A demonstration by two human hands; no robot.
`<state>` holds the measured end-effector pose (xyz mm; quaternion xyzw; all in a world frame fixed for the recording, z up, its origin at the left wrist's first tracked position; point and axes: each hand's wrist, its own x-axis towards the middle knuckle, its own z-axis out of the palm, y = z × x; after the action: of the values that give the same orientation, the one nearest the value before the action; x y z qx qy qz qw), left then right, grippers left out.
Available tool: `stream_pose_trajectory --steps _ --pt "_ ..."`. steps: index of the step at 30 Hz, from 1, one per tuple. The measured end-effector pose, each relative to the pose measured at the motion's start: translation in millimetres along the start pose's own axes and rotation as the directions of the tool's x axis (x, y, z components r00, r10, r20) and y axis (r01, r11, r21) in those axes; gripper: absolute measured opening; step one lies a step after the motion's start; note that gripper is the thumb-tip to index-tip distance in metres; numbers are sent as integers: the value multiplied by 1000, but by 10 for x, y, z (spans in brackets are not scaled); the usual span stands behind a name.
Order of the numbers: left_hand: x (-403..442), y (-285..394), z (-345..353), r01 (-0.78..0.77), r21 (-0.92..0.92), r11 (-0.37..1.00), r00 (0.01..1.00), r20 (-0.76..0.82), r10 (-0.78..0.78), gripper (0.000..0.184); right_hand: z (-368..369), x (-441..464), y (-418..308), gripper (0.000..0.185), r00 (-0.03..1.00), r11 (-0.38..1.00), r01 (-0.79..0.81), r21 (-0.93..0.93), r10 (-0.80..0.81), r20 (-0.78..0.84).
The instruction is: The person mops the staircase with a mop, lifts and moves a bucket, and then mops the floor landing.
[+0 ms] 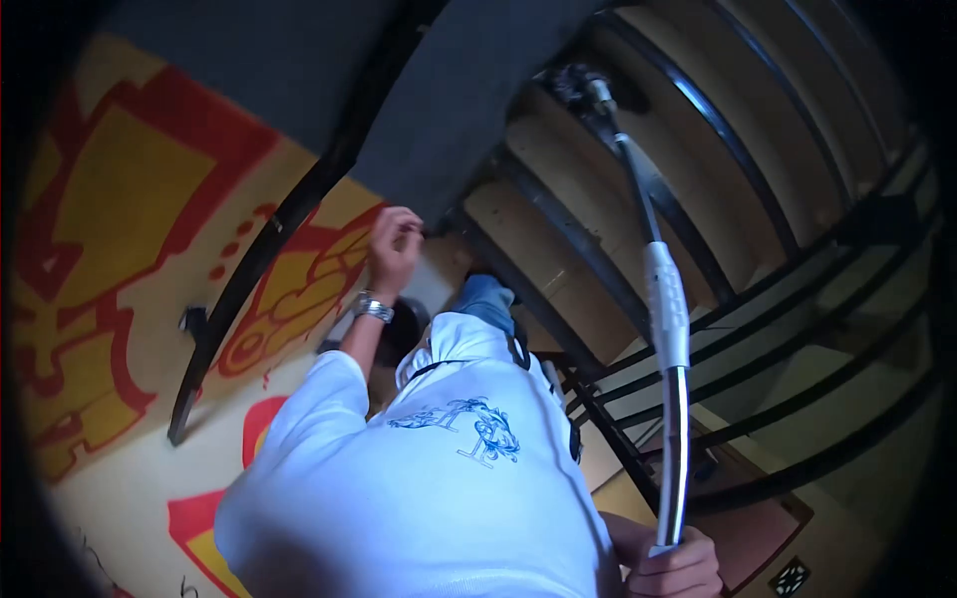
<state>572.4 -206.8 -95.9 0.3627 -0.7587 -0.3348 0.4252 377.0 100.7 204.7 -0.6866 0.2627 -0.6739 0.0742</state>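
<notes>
Right hand (676,571) wrapped round mop pole (669,309) — left hand (396,249) loosely curled, near handrail (282,217).

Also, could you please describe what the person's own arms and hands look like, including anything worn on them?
The left hand is bare, with a silvery metal band, apparently a watch, around the wrist. A loose, short white sleeve covers the upper left arm. The right hand is also gloveless, with no ring visible; its sleeve cannot be made out.
</notes>
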Motion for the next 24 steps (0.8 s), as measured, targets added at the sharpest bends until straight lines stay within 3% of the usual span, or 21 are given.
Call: stream_pose_trajectory --steps 1,3,4,6,8,9,11,12,14,16,17,21,24 --pt "-4 19 -332 -34 98 995 993 -109 45 12 65 -14 -2 9 997 1000 0 -9 -1 -82" --pt "-40 28 -961 -17 226 974 940 -327 92 12 22 37 81 9 999 998 28 61 -27 -18" --pt "-16 189 -1229 -18 386 922 895 -405 188 13 -6 64 139 11 999 993 41 108 -43 15" --pt "-126 11 -1694 112 498 860 812 -544 209 9 -28 59 225 19 997 994 74 82 -74 -11" --pt "-272 -143 -1938 358 534 766 819 -574 17 7 -58 26 274 27 1000 998 8 -68 -9 -14" --pt "-322 -208 -2001 359 536 764 818 -575 20 7 -56 26 317 28 999 997 16 -75 -19 -42" --pt "-325 -369 -2050 287 720 632 850 -496 179 8 -4 35 366 29 997 994 34 -102 -41 -67" --pt "-274 -397 -2038 279 715 641 850 -494 181 8 21 31 369 30 995 994 40 -106 -49 -82" --pt "-139 -453 -1964 439 741 508 820 -562 111 11 64 23 386 30 994 990 56 -129 -68 -88" --pt "-63 -478 -1888 455 821 345 799 -547 248 11 83 6 386 31 993 991 39 -127 -53 -107" --pt "-90 -571 -1926 405 851 336 805 -506 311 13 70 8 377 30 995 994 16 -109 -27 -95" --pt "-95 -574 -1909 433 842 324 799 -524 295 17 98 36 399 29 985 988 32 -152 -57 -163" --pt "-138 -620 -1916 437 840 323 797 -528 293 20 115 70 464 28 962 978 128 -167 -163 -217"
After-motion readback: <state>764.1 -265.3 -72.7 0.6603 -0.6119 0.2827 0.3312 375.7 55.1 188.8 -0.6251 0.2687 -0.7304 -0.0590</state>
